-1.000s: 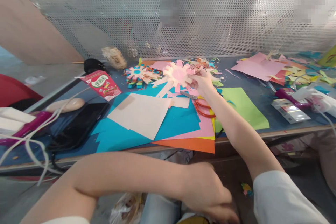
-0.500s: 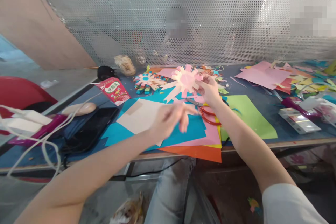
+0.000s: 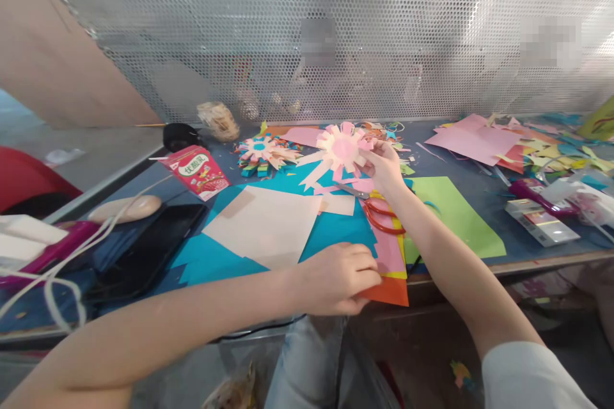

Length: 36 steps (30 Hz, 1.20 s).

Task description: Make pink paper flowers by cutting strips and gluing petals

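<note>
The left hand point(image 3: 338, 276) has dropped from above the white sheet point(image 3: 263, 227) half a second ago to the near edge of the table point(image 3: 480, 188), while the right hand point(image 3: 387, 166) has kept its grip on a pink-and-cream paper flower point(image 3: 344, 146). Thumb and fingers of the right hand pinch the flower's right side, its round pink centre facing up toward the wearer, just beyond the red-handled scissors point(image 3: 357, 193). The left hand, fingers bent, is at the corner of an orange sheet point(image 3: 394, 293); from here I cannot tell whether it grips any paper.

Between the arms, the white sheet lies across blue sheets point(image 3: 336, 230), with a green sheet point(image 3: 453, 217) to the right. A second flower point(image 3: 259, 147), blue at its centre, sits left of the held one, near a red carton point(image 3: 199, 172). A black phone point(image 3: 148, 252) lies at the table's left, and a perforated metal panel point(image 3: 230, 32) rises behind.
</note>
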Each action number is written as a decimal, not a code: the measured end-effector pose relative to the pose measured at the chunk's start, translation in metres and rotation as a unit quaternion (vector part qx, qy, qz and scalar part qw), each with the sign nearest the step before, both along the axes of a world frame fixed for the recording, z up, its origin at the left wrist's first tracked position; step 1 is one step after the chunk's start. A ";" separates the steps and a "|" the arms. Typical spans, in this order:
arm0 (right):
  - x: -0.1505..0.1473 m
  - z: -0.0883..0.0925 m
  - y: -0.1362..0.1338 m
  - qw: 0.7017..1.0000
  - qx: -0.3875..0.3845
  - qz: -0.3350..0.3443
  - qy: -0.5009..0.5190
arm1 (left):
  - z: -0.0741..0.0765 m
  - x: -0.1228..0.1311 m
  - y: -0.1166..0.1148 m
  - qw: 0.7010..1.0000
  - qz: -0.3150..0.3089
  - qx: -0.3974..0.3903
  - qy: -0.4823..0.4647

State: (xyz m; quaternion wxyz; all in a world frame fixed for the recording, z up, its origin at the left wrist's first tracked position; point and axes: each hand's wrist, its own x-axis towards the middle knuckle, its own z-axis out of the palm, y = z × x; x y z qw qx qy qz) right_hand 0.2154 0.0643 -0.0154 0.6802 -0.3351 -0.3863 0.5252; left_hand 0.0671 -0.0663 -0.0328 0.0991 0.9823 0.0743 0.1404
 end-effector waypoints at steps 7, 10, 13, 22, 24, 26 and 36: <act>-0.002 -0.001 -0.001 1.000 0.014 0.025 -0.008 | 0.007 -0.007 0.010 0.962 0.019 -0.265 -0.065; -0.004 -0.001 -0.002 0.999 0.032 0.018 -0.011 | 0.011 -0.008 0.012 0.897 0.133 -0.406 -0.112; -0.005 0.002 -0.004 0.999 0.052 0.001 -0.012 | 0.012 -0.012 0.023 0.805 0.215 -0.497 -0.244; -0.004 0.007 -0.008 0.996 0.071 0.033 -0.052 | 0.018 -0.063 0.105 0.702 0.336 -0.257 -0.572; -0.005 0.005 -0.007 0.994 0.075 0.037 -0.071 | 0.016 -0.064 0.114 0.691 0.357 -0.354 -0.519; -0.007 0.003 -0.006 0.991 0.087 0.041 -0.088 | 0.011 -0.062 0.116 0.690 0.355 -0.423 -0.467; -0.010 -0.001 -0.006 0.988 0.079 0.066 -0.117 | -0.004 -0.061 0.107 0.696 0.360 -0.425 -0.454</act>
